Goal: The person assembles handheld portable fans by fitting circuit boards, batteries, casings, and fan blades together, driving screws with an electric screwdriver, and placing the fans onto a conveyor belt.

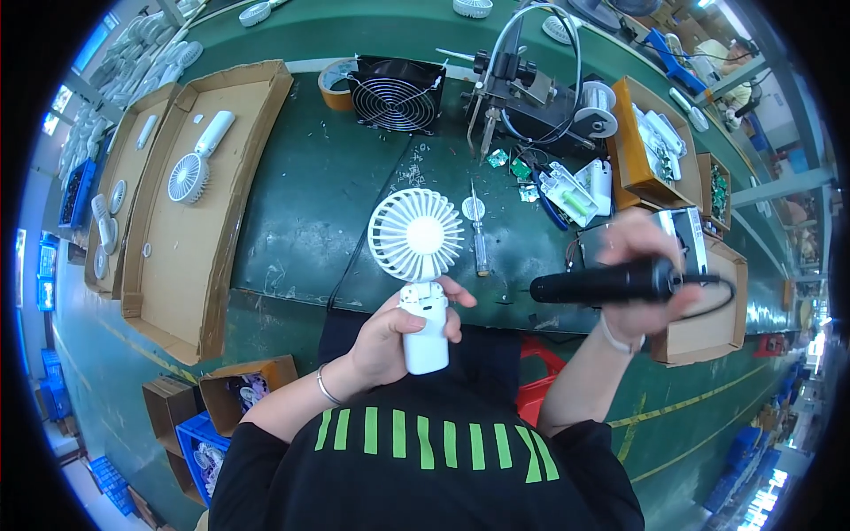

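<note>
1. Head view: a green surface stretches out before the person, whose body sits at its near edge.
2. The left hand curls around the handle of a white handheld fan, thumb on the side facing the camera and the other fingertips showing at the handle's right side.
3. That fan stands roughly upright in the grip, its ribbed round head over the surface and its handle reaching past the near edge.
4. The right hand is wrapped around a black cylindrical tool, held almost level near the right part of the near edge, its narrow end toward the fan but well apart from it; blur hides the exact finger placement.
5. Between the two hands, farther from the near edge, lie a screwdriver with a clear handle and a small round white piece.
6. Toward the far edge are a roll of tape, a black cooling fan just beside it, and a machine with a wire spool.
7. Small green circuit boards and a white casing lie nearer the right edge.
8. Along the left edge, a long cardboard tray holds another white fan.
</note>
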### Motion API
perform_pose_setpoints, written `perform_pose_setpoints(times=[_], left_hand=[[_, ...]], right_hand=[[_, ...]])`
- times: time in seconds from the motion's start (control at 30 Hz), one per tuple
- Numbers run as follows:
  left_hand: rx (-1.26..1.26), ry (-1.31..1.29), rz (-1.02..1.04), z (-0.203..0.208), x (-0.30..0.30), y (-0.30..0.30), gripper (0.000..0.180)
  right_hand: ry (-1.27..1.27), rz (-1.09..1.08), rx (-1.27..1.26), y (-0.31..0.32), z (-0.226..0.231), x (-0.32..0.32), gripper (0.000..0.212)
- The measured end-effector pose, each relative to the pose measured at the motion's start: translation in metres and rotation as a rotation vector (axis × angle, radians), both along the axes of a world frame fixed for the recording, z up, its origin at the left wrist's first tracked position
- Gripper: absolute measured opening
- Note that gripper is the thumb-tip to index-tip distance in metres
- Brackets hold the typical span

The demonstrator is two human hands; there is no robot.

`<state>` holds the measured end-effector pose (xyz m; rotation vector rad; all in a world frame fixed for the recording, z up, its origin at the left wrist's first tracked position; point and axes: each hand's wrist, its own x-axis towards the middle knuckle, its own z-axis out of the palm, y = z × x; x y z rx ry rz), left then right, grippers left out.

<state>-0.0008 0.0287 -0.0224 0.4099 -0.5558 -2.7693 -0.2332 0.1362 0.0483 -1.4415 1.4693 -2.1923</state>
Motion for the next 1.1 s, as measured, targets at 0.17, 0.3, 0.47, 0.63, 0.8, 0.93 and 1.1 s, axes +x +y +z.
perform_pose_setpoints(times=[0.17, 0.3, 0.47, 0.63, 0.8, 0.93, 1.1], left_hand=[[-0.178, -0.049, -0.098, -0.007, 0.01, -0.002, 0.034], [-0.222, -0.203, -0.081, -0.003, 0.006, 0.003, 0.033], [-0.273, -0.289, -0.097, -0.002, -0.003, 0.006, 0.033], [-0.271, -0.281, -0.091, -0.012, 0.002, 0.007, 0.023], [-0.249, -0.28, -0.122, -0.013, -0.002, 0.01, 0.023], [-0.245, -0.263, -0.111, -0.014, -0.002, 0.012, 0.021], [-0.249, -0.304, -0.015, -0.012, -0.004, 0.018, 0.023]], right_hand=[[-0.466, 0.457, 0.333, -0.012, -0.043, -0.007, 0.107], [-0.351, 0.073, 0.049, -0.003, -0.027, 0.035, 0.102], [-0.163, 0.076, -0.184, 0.014, -0.008, 0.055, 0.097], [-0.221, -0.498, -0.147, 0.043, 0.022, -0.016, 0.094], [-0.311, -0.385, -0.183, 0.055, 0.017, -0.046, 0.09], [-0.406, -0.425, -0.104, 0.047, 0.021, -0.051, 0.088], [-0.548, -0.257, -0.164, 0.031, 0.001, -0.007, 0.091]])
